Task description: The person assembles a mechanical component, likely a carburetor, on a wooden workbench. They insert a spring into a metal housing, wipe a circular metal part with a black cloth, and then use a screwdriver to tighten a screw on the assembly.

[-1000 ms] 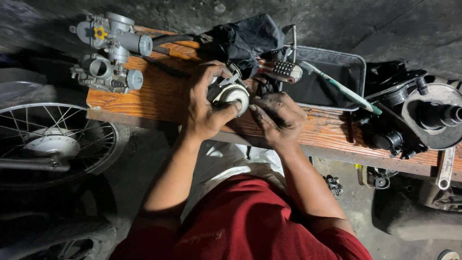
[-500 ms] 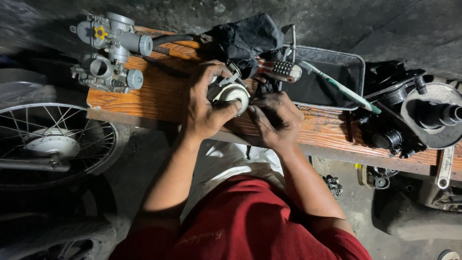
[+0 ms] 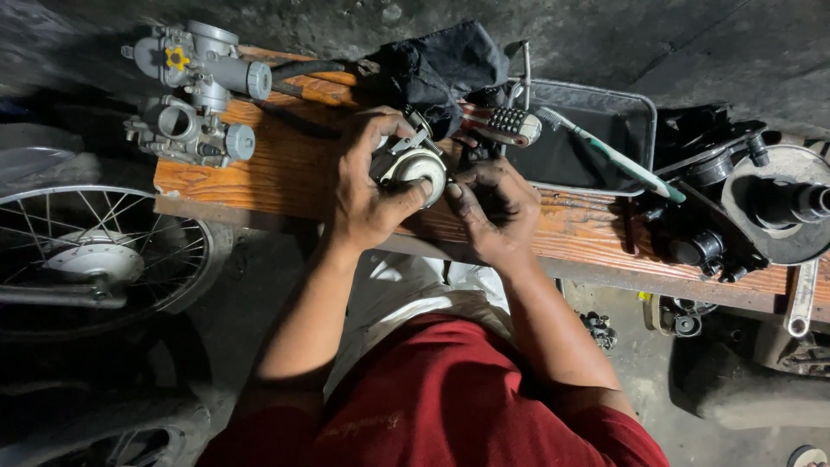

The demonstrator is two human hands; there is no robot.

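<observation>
Floor: dark bare concrete (image 3: 692, 43) around and under you
Wheel: one spoked wheel (image 3: 95, 259), low at your left
Bench: one orange-brown wooden plank (image 3: 285, 164) across the view, everything rests on it
Tray: one dark metal tray (image 3: 605, 130) on the plank, a green-handled brush (image 3: 614, 156) across its rim
Carburetors: two grey carburetors (image 3: 194, 91), side by side at the plank's left end
Left hand (image 3: 367, 195): your fingers are curled round one small round metal part (image 3: 415, 164), thumb pressed on its face, just above the plank's near edge
Right hand (image 3: 493, 207): your fingertips are bunched at the part's right side; what they pinch cannot be told
</observation>
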